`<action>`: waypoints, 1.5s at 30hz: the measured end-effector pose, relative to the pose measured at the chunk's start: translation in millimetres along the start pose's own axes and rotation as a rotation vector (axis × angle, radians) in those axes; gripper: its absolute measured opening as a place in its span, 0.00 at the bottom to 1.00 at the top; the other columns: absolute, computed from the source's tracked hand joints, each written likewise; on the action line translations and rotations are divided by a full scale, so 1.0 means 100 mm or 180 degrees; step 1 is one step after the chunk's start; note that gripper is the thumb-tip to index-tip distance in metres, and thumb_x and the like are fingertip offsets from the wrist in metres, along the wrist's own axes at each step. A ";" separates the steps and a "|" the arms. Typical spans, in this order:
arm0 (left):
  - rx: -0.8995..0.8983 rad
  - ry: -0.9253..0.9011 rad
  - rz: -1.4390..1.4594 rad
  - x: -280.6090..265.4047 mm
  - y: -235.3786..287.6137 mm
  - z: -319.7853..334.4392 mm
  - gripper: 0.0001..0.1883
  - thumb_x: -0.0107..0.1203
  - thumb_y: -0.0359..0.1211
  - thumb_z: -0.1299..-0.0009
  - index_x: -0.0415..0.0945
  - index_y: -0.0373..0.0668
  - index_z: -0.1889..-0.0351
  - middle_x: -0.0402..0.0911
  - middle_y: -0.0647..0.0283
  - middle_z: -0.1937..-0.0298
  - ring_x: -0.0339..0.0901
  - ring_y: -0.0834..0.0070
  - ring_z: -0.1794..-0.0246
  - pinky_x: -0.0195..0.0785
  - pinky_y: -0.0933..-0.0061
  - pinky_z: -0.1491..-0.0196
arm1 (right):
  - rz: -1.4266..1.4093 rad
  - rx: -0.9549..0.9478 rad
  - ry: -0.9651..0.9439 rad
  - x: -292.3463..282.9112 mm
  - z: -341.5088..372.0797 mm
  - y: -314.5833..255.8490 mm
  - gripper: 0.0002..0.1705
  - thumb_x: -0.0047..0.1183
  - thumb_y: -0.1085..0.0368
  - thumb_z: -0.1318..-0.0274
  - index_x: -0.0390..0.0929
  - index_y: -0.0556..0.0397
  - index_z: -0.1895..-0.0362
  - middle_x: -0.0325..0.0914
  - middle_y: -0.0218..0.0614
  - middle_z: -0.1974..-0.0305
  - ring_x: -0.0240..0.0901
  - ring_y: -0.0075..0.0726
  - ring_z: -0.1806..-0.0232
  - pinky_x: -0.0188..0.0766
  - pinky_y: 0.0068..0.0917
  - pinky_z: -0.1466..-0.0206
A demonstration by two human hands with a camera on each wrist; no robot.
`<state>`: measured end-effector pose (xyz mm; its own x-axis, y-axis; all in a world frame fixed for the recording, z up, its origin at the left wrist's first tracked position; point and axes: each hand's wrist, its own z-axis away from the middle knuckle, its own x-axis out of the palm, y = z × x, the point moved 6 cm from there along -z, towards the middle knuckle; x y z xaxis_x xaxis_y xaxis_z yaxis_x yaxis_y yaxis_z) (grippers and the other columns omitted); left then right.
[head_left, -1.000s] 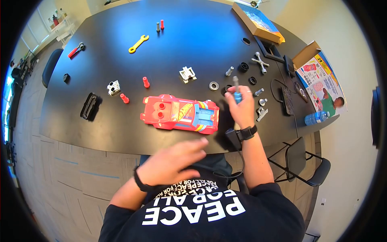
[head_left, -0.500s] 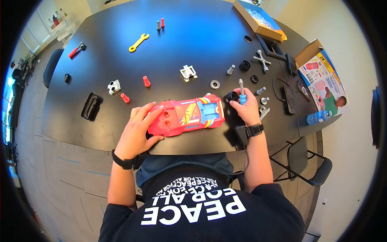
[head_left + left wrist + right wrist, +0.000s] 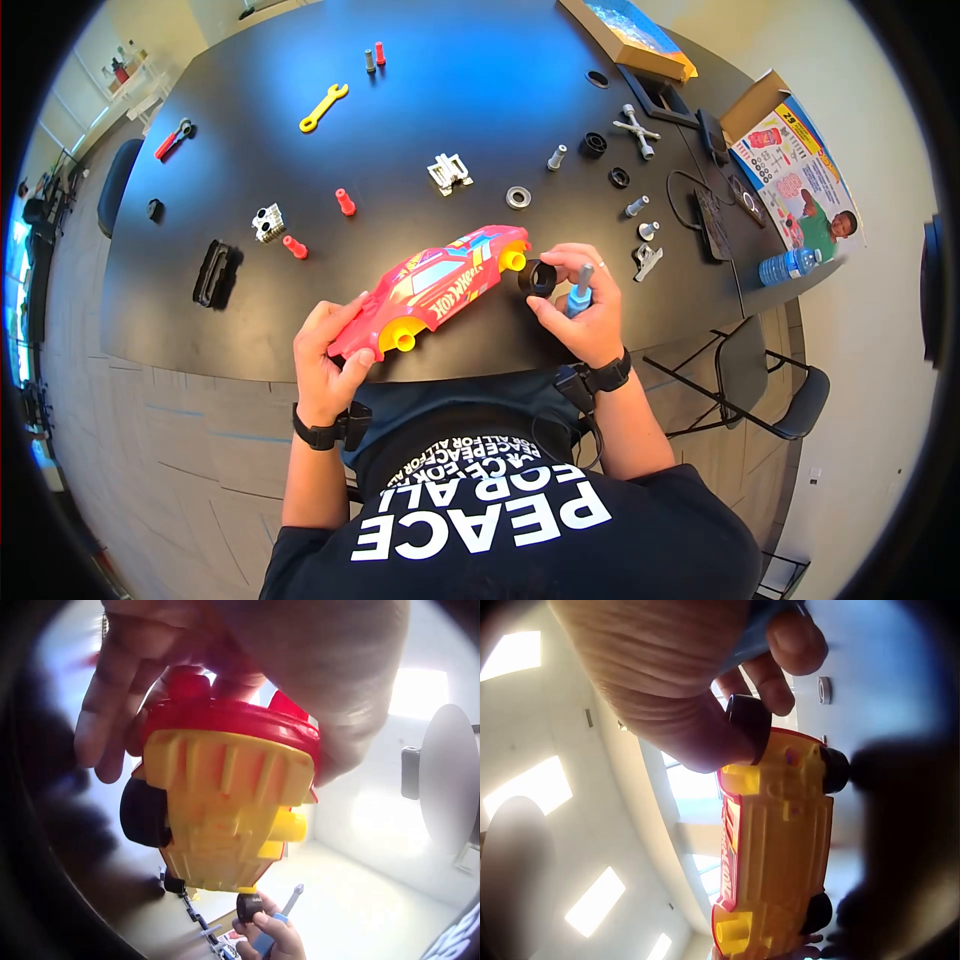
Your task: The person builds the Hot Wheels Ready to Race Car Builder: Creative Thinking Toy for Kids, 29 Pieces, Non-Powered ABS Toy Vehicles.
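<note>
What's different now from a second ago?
The left hand, empty then, now grips one end of the red plastic toy car, which has been tipped up to show its yellow round hubs. The right hand has picked up the black round wheel and drawn it back beside the car's other end. It kept hold of the blue-handled screwdriver. The yellow plastic wrench stayed put.

A wheel (image 3: 537, 279) is right of the toy car (image 3: 437, 292) (the wrench (image 3: 323, 108) lies behind, on the table (image 3: 480, 100)).

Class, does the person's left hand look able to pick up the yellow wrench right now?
Probably not: the left hand grips the red car, and the wrench lies farther across the table.
</note>
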<state>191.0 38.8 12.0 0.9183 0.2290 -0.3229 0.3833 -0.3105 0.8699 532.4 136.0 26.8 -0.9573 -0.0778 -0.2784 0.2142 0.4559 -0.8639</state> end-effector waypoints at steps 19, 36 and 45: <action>-0.0081 0.0111 0.0393 -0.01 -0.34 0.06 0.48 0.66 0.69 0.30 0.85 0.28 0.36 0.77 0.62 0.55 0.77 0.82 0.71 0.68 0.83 0.73 | 0.0594 -0.0787 -0.0480 0.27 -0.26 -0.40 0.37 0.75 0.77 0.48 0.85 0.50 0.31 0.75 0.39 0.41 0.78 0.38 0.52 0.79 0.33 0.46; -0.0441 0.0502 0.0983 -0.02 -0.33 0.06 0.43 0.66 0.64 0.27 0.86 0.27 0.39 0.77 0.63 0.57 0.73 0.84 0.78 0.62 0.81 0.76 | 0.1668 -0.0230 -0.0329 -0.02 -1.11 0.52 0.32 0.84 0.60 0.53 0.88 0.52 0.42 0.85 0.44 0.47 0.82 0.54 0.45 0.78 0.45 0.41; -0.0451 0.0462 0.0989 -0.04 -0.34 0.06 0.43 0.66 0.64 0.27 0.86 0.27 0.39 0.77 0.63 0.57 0.73 0.84 0.77 0.63 0.81 0.76 | 0.2027 0.0074 -0.0630 0.15 -1.32 0.76 0.18 0.79 0.65 0.48 0.89 0.56 0.54 0.88 0.46 0.55 0.88 0.50 0.54 0.82 0.43 0.47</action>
<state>175.2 42.8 -18.2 0.9613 0.2754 0.0121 0.0616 -0.2574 0.9643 508.6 286.7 12.3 -0.5894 0.0380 -0.8070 0.7321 0.4475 -0.5136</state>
